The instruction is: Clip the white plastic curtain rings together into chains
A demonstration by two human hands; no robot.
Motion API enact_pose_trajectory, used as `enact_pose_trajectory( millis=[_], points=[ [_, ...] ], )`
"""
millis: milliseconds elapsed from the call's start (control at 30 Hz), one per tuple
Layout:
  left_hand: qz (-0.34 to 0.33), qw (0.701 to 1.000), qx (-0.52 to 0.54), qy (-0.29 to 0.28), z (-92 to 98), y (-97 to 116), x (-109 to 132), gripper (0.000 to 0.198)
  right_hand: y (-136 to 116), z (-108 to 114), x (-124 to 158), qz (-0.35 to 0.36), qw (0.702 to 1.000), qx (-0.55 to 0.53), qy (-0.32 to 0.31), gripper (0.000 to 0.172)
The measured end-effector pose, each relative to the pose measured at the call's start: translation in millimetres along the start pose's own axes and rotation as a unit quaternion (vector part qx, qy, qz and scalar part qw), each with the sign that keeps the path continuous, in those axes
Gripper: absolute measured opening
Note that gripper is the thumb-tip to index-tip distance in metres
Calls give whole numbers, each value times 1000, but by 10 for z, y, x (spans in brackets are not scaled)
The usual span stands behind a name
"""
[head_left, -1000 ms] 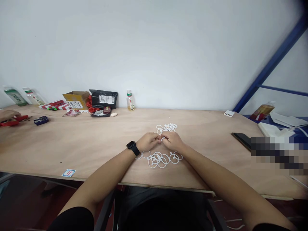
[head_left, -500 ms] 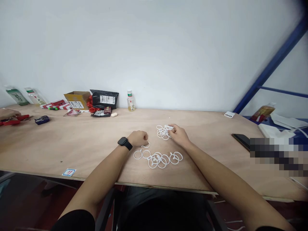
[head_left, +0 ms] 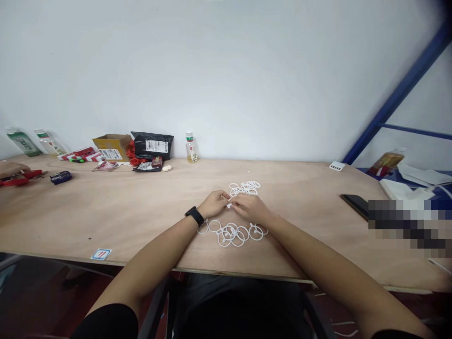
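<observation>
My left hand (head_left: 213,205), with a black watch (head_left: 195,216) on its wrist, and my right hand (head_left: 250,207) meet over the middle of the wooden table (head_left: 141,212). Fingers of both are pinched together on a small white plastic ring (head_left: 230,205). Just behind my hands lies a loose heap of white rings (head_left: 244,188). In front of them a row of white rings (head_left: 233,232) lies flat on the table, partly overlapping.
A black phone (head_left: 354,204) lies at the right. At the back left stand a cardboard box (head_left: 111,147), a black parcel (head_left: 153,146) and a small bottle (head_left: 191,148). Another person's hand (head_left: 10,168) rests at the far left near red tools. A blue rack frame (head_left: 395,99) rises at the right.
Half a second ago my hands were apart, the left by the near row, the right at the far heap. Both have come back together at the middle, pinching a ring.
</observation>
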State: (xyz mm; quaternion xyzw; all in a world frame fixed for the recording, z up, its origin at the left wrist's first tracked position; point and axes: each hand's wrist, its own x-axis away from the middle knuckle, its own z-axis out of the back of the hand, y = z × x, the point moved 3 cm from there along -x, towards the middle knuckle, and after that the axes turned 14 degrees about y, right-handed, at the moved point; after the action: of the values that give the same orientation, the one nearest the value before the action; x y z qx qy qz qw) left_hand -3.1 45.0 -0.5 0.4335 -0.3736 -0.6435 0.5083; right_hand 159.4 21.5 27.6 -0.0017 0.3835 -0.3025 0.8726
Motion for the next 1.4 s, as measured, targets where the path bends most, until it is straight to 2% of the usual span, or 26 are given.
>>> enact_pose_trajectory(
  millis=[67, 167, 200, 267, 400, 533, 867, 1100, 1267, 1333, 1400],
  points=[
    [-33, 999, -18, 10, 31, 70, 22, 20, 66, 22, 7, -28, 999, 13, 17, 20],
    [-156, 980, -105, 59, 134, 248, 82, 23, 147, 67, 18, -66, 996, 26, 48, 17],
    [-196, 971, -123, 61, 152, 307, 108, 23, 156, 81, 19, -69, 995, 28, 60, 16],
    [-230, 962, -135, 52, 161, 385, 152, 23, 146, 101, 17, -62, 994, 27, 84, 15],
    [-194, 972, -120, 51, 107, 385, 169, 23, 85, 99, 14, -18, 992, 42, 119, 15],
    [-156, 983, -82, 52, 54, 305, 139, 24, 66, 59, 28, 32, 989, 74, 124, 17],
    [-149, 986, -39, 59, 41, 279, 120, 22, 54, -11, 41, 49, 992, 51, 105, 20],
    [-118, 993, -4, 27, 29, 238, 81, 22, 16, -20, 30, 20, 993, -28, 113, 15],
    [-100, 993, -39, 50, 59, 207, 44, 23, 5, -35, 22, 4, 994, -51, 98, 15],
    [-123, 988, -73, 54, 112, 238, 48, 27, 56, -7, 17, -10, 993, -45, 111, 16],
    [-170, 976, -123, 61, 187, 294, 66, 43, 150, 45, 15, -40, 989, -24, 139, 17]
  ],
)
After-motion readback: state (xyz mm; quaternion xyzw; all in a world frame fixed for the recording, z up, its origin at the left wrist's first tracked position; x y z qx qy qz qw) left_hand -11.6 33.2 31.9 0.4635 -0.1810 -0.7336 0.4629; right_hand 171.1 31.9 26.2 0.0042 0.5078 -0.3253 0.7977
